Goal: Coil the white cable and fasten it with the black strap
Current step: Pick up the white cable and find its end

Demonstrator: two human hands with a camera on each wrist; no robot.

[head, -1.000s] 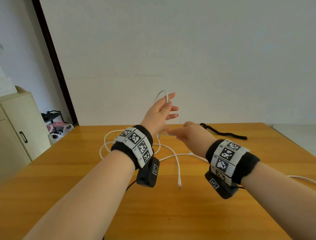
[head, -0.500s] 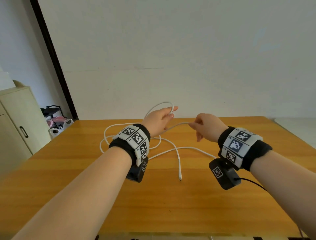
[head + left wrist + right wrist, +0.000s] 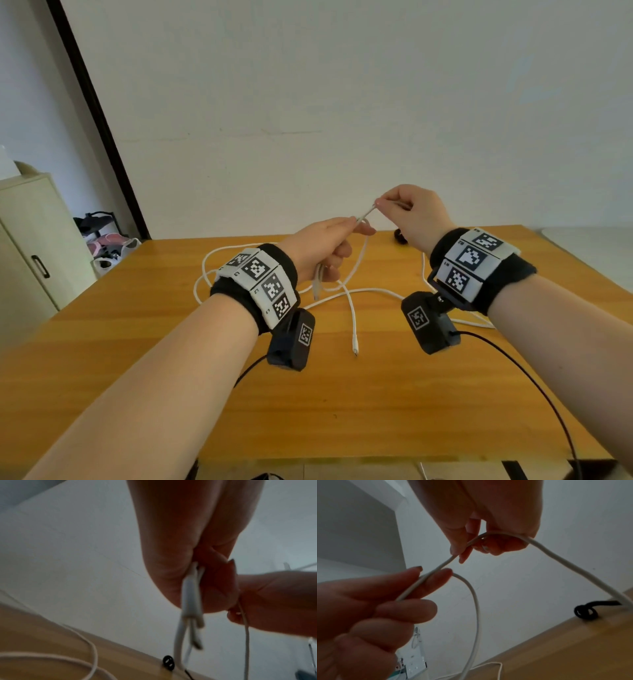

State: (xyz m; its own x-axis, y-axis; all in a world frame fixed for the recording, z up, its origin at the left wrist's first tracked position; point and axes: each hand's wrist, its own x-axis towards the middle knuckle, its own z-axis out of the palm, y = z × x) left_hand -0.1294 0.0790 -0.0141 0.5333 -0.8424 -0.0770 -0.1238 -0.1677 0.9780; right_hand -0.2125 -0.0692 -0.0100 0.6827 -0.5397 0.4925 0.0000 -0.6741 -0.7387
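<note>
White round cable [image 3: 356, 301] pinched taut between both hands: left hand [image 3: 320, 248], right hand [image 3: 412, 214].

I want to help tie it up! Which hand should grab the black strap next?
Probably the right hand. The black strap lies on the table just beyond it, untouched. The left hand grips the gathered loops of the white cable and should keep them together; the right only pinches one strand.

surface [image 3: 342, 404]: orange-brown wood grain, its far edge against a white wall
white cable [image 3: 352, 308]: loose loops on the far middle, one plug end lying nearer
black strap [image 3: 400, 236]: at the far edge, partly hidden behind the right wrist
</note>
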